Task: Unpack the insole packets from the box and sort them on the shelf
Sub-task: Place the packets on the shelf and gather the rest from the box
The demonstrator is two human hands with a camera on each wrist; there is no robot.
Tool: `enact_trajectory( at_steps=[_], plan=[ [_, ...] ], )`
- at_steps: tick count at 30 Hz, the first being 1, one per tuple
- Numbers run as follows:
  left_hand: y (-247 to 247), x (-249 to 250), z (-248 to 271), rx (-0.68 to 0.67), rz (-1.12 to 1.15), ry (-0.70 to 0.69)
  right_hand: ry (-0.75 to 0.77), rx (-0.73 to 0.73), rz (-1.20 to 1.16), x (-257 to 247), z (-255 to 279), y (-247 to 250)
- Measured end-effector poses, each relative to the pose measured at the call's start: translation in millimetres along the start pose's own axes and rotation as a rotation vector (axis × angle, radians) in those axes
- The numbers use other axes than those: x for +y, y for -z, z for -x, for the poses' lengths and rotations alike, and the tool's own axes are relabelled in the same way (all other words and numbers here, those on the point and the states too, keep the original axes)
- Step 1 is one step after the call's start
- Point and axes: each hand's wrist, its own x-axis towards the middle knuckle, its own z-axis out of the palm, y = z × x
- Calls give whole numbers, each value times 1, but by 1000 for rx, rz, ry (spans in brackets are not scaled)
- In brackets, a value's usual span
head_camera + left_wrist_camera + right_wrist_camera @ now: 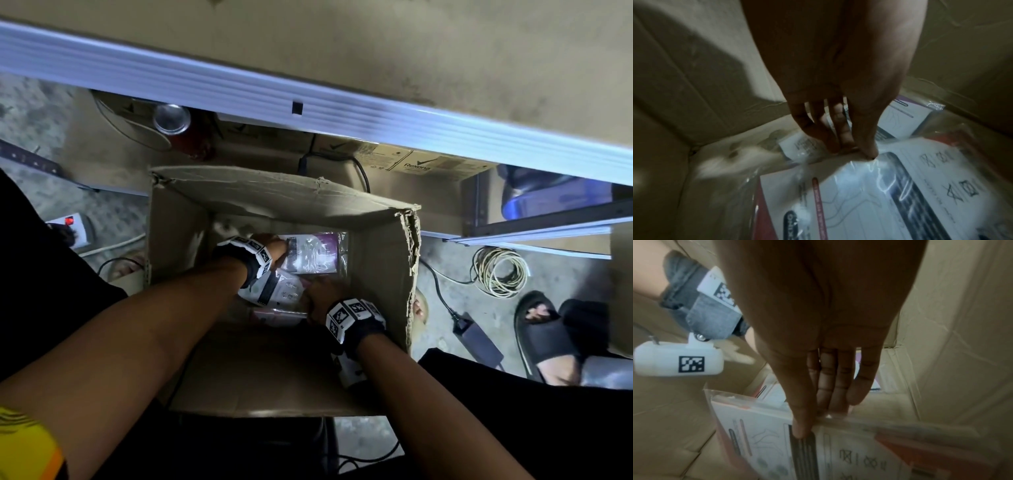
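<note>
An open cardboard box (178, 240) stands on the floor with both my arms reaching into it. Several plastic-wrapped insole packets lie at its bottom: a purple one (315, 253) at the far side, a tilted white one (274, 289), a pink one (274, 317). My left hand (272, 248) pinches the top edge of a red-bordered packet (838, 203), thumb on its face and fingers (835, 142) behind. My right hand (320, 294) pinches the edge of an orange-bordered packet (859, 456), thumb in front, fingers (835, 399) behind. A purple packet (906, 120) lies beyond.
A white metal shelf rail (308, 102) crosses above the box. Under it sit a can (171, 118) and printed cartons (418, 164). On the floor to the right are a coiled cable (500, 270), a power adapter (476, 339) and a sandalled foot (548, 335). A power strip (72, 226) lies at left.
</note>
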Motion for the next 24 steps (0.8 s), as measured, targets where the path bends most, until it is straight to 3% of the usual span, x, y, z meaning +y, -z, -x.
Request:
enact_trajectory(
  at_steps=[4, 10, 17, 24],
  plan=[
    [-8, 4, 2, -73, -54, -52, -16, -45, 13, -6, 2, 3],
    [12, 9, -8, -44, 121, -95, -35, -12, -4, -3, 2, -3],
    [16, 3, -19, 246, 239, 145, -53, -30, -13, -5, 4, 1],
    [2, 9, -19, 281, 285, 282, -42, 75, 16, -3, 8, 2]
  ],
)
